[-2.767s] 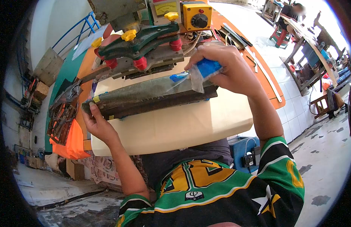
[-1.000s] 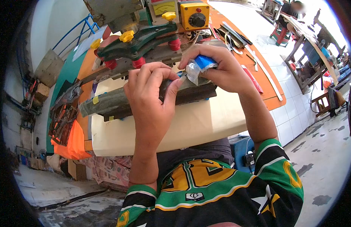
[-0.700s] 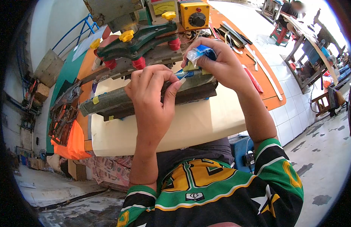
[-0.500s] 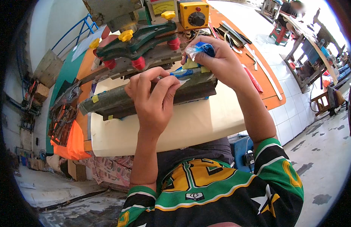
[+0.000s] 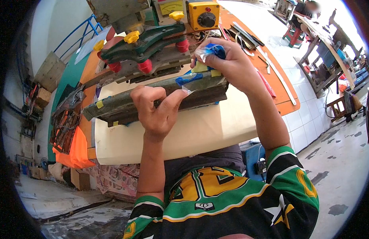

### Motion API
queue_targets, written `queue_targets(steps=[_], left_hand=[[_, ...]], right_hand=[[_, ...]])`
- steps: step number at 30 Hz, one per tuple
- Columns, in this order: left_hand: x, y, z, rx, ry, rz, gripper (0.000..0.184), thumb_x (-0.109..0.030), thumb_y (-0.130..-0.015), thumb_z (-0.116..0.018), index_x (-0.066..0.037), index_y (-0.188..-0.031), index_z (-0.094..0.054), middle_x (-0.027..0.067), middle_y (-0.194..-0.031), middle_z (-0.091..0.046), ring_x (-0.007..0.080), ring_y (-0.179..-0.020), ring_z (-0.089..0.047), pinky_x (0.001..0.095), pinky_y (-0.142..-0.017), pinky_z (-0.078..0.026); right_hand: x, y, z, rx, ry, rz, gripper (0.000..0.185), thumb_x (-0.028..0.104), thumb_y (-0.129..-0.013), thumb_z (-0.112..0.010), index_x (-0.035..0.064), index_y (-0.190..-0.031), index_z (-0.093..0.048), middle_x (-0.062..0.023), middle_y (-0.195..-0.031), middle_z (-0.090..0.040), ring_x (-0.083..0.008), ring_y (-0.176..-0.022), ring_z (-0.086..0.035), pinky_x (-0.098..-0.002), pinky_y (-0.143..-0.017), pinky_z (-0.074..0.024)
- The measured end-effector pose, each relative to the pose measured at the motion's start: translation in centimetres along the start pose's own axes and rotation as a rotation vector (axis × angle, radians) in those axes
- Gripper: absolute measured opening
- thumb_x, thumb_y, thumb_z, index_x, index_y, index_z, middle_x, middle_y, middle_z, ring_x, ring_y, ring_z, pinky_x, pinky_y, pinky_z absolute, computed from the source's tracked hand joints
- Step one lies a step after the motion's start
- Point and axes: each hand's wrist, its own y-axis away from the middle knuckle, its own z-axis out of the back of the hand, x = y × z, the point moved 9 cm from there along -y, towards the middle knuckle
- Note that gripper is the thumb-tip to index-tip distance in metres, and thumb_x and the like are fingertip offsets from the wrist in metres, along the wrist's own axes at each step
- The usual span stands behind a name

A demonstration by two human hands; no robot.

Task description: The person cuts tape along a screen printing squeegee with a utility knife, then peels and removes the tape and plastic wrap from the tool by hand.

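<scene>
A long dark green-grey bar [image 5: 124, 99] with small yellow tape pieces [image 5: 99, 104] lies across a cream sheet [image 5: 184, 137]. My left hand [image 5: 154, 109] is at the bar's near side, thumb and forefinger pinched on a small piece of clear film [image 5: 187, 91]. Just beyond those fingertips, a blue strip [image 5: 188, 79] lies on the bar's upper face. At the bar's right end, my right hand [image 5: 232, 65] is closed around crumpled blue-and-clear plastic film [image 5: 211, 51]. Its lower fingers are partly hidden behind the film.
Behind the bar stands a dark green clamp frame [image 5: 152, 42] with yellow knobs and red feet. A yellow control box [image 5: 203, 16] sits at the back. To the right lie a steel ruler [image 5: 278, 73] and a red tool [image 5: 265, 83]; dark scraps [image 5: 67, 125] lie left. Another person sits far right.
My left hand has come down and slightly toward me, with the small film piece still at its fingertips. More of the blue strip shows. My right hand stays nearly in place.
</scene>
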Motion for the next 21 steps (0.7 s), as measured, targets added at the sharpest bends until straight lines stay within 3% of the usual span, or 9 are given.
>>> queue_targets(steps=[5,7,10,21], left_hand=[[0.5,0.2,0.1,0.003,0.03,0.013,0.02,-0.016,-0.075,-0.088,-0.017,-0.093,-0.079,0.0014,-0.087,-0.045,0.0239,-0.085,-0.047,0.0399,-0.081,-0.046],[0.7,0.3,0.3,0.005,0.037,0.011,0.02,-0.017,-0.075,-0.088,-0.017,-0.092,-0.078,0.0014,-0.086,-0.045,0.024,-0.085,-0.047,0.0407,-0.081,-0.047],[0.7,0.4,0.5,0.028,0.075,-0.013,0.028,-0.011,-0.068,-0.09,-0.018,-0.093,-0.079,0.0009,-0.089,-0.043,0.0238,-0.089,-0.047,0.0397,-0.081,-0.046],[1.0,1.0,1.2,0.059,0.149,0.011,0.015,-0.015,-0.077,-0.087,-0.015,-0.089,-0.077,0.0004,-0.084,-0.048,0.0237,-0.082,-0.05,0.0423,-0.084,-0.05]], right_hand=[[-0.1,-0.1,0.2,-0.011,0.036,-0.01,0.017,0.015,-0.096,-0.07,-0.0003,-0.104,-0.068,-0.0065,-0.091,-0.071,-0.0112,-0.085,-0.065,-0.0289,-0.078,-0.051],[-0.2,-0.2,0.1,0.026,0.084,-0.017,0.02,0.018,-0.1,-0.069,-0.0014,-0.106,-0.069,-0.0051,-0.097,-0.072,-0.0115,-0.093,-0.068,-0.0281,-0.088,-0.0546],[-0.2,-0.1,0.1,0.032,0.065,-0.026,0.02,0.017,-0.1,-0.069,-0.0022,-0.105,-0.069,-0.0052,-0.096,-0.071,-0.0115,-0.093,-0.067,-0.0276,-0.088,-0.0542],[-0.2,-0.1,0.2,0.009,0.075,-0.037,0.021,0.019,-0.1,-0.069,-0.0021,-0.104,-0.07,-0.005,-0.096,-0.071,-0.0111,-0.091,-0.066,-0.0274,-0.087,-0.0541]])
